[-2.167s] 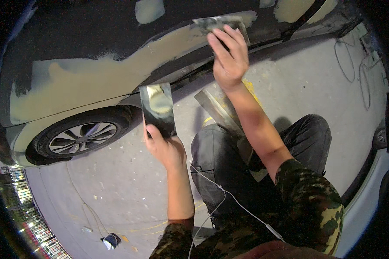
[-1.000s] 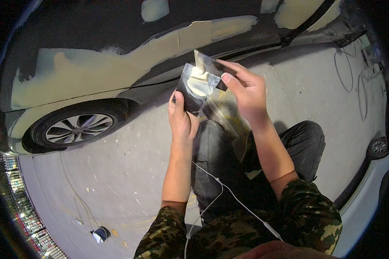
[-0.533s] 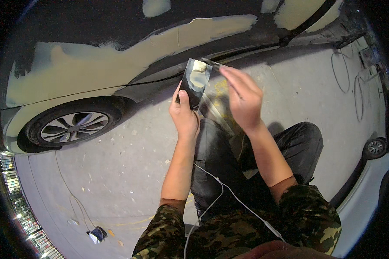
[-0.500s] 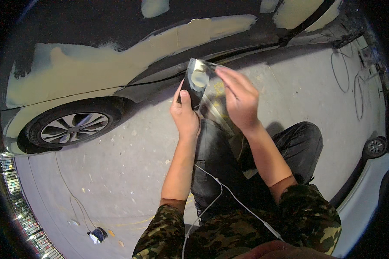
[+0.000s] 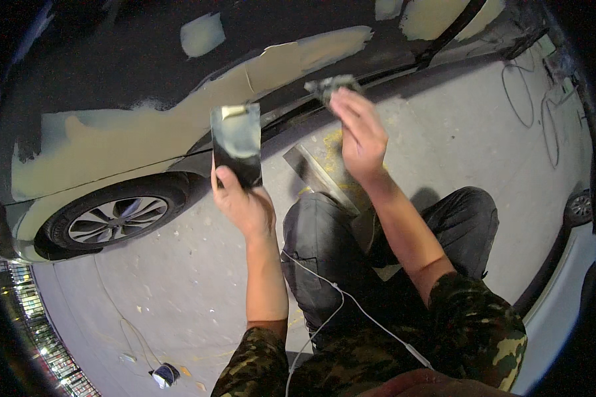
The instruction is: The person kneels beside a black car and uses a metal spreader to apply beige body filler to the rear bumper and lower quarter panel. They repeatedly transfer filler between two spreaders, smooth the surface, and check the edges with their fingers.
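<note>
My left hand (image 5: 245,208) grips the lower end of a dark rectangular plate (image 5: 244,169), thumb across its face. A lump of cream putty (image 5: 233,111) sits near the plate's top edge, with a pale smear below it. My right hand (image 5: 361,139) pinches a small dark flat tool (image 5: 321,87) smeared with pale stuff; motion blurs it, so its exact kind is unclear. Plate and tool are apart. Both hands are in front of a dark car body (image 5: 139,59), whose side carries broad beige filler patches (image 5: 106,139).
A long metal strip (image 5: 319,175) lies on the concrete floor (image 5: 179,284) by my knee. The car's wheel (image 5: 119,218) is at left. A white cable (image 5: 338,286) crosses my lap. A small dark object (image 5: 165,375) with a cord lies at lower left. Another car (image 5: 563,278) stands at right.
My left hand has carried the plate left, turning its face more toward me. My right hand has drawn slightly left and away from the plate, with the tool now apart from it.
</note>
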`<state>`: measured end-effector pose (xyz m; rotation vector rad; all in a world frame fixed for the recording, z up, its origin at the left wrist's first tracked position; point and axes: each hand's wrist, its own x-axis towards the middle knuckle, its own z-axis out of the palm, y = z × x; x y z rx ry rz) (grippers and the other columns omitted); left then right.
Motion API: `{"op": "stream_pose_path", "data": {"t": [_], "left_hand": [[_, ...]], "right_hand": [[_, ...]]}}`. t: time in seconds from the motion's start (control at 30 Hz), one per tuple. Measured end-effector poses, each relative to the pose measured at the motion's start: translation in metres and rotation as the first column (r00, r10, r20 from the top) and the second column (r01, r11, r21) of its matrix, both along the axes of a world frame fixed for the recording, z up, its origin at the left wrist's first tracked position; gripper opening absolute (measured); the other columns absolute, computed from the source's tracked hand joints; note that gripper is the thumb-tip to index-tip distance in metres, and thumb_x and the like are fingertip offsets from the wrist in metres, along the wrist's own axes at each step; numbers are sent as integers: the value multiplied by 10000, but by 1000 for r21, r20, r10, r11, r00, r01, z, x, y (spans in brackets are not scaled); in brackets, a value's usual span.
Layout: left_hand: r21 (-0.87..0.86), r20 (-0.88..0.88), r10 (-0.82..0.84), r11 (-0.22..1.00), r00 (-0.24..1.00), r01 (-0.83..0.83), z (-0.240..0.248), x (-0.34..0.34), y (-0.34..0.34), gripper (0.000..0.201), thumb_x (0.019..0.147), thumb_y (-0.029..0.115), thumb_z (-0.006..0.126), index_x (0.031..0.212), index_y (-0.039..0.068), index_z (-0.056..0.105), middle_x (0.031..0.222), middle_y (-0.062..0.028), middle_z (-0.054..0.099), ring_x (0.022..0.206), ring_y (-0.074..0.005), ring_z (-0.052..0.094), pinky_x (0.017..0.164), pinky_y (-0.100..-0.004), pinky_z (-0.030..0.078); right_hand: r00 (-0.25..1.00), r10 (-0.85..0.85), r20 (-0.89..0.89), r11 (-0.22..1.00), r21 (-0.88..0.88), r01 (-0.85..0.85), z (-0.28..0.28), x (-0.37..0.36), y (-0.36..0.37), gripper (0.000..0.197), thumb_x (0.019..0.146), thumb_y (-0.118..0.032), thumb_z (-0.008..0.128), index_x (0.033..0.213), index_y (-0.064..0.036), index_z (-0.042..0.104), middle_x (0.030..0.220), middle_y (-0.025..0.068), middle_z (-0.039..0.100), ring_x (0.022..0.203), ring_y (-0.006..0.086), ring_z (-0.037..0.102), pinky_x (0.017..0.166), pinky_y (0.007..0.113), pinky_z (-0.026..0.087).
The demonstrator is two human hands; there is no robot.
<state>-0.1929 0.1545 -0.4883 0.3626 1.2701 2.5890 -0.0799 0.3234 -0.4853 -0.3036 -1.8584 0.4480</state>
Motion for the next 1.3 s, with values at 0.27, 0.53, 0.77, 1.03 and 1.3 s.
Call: {"op": "stream_pose_path", "data": {"t": [0.27, 0.53, 0.77, 1.03, 1.3], "left_hand": [[-190, 155, -10, 981, 988, 39, -32, 21, -57, 544, 1049, 384, 591, 1365, -51, 507, 1332, -148, 608, 1204, -241, 606, 1040, -372, 469], [-266, 208, -21, 961, 978, 77, -40, 31, -74, 511, 1056, 379, 577, 1333, -48, 526, 1302, -136, 624, 1174, -240, 622, 1014, -378, 483], [-152, 240, -132, 973, 962, 172, -36, 34, -41, 532, 1032, 368, 627, 1322, -70, 544, 1257, -146, 649, 1137, -225, 644, 1002, -357, 496], [-7, 148, -224, 974, 963, 227, -22, 25, 13, 529, 1044, 328, 616, 1358, -91, 532, 1284, -179, 644, 1155, -232, 641, 1034, -361, 494], [-168, -81, -182, 972, 980, 167, -10, 28, 22, 512, 1073, 301, 566, 1365, -120, 551, 1309, -186, 636, 1176, -229, 626, 1047, -363, 487]], "right_hand": [[955, -271, -120, 880, 371, 296, -28, -70, 76, 286, 853, -66, 670, 1101, -143, 790, 1236, 18, 692, 1206, 273, 599, 1049, 458, 490], [976, -215, 15, 883, 430, 188, -97, -70, 81, 313, 860, -91, 671, 1141, -176, 780, 1276, -18, 665, 1251, 256, 573, 1043, 464, 513], [979, -202, 9, 973, 117, 200, -75, -28, 50, 275, 883, -12, 643, 1130, -57, 755, 1159, 114, 722, 1134, 310, 668, 1011, 433, 525], [988, 34, -151, 743, -657, -126, 27, 13, -26, 270, 945, 4, 596, 1186, 66, 703, 1177, 164, 719, 1114, 226, 668, 983, 324, 491], [993, 84, 84, 871, -491, -32, 38, 5, -43, 267, 927, 46, 580, 1154, 51, 719, 1131, 174, 732, 1059, 246, 703, 929, 328, 534]]}}
